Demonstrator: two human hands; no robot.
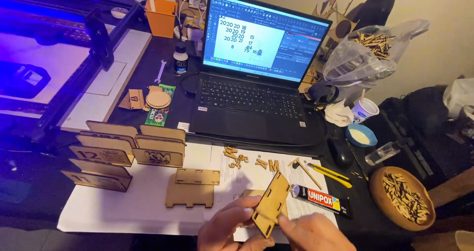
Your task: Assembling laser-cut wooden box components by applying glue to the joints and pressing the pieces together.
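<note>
- Wooden panel (271, 203), a flat laser-cut piece with slots and tabs, is held tilted above the near edge of the desk, over white paper sheets (123, 201).
- Left hand (228, 230) pinches the panel's lower left edge; its wrist is cut off by the bottom of the head view.
- Right hand (312, 232) grips the panel's lower right corner; only knuckles and part of the back show, and the fingers are hard to make out.
- A second wooden piece (249, 194) lies half hidden behind the panel.
- A glue tube (321, 200) lies just beside it on the right.
- Flat cut panels (190, 186) and small wooden letters (237, 158) rest on the paper.
- Standing wooden plaques (126, 152) sit to the left, dim in the poor light.
- An open laptop (252, 78) stands behind them.
- A wooden bowl (401, 197) of small chips sits far right.
</note>
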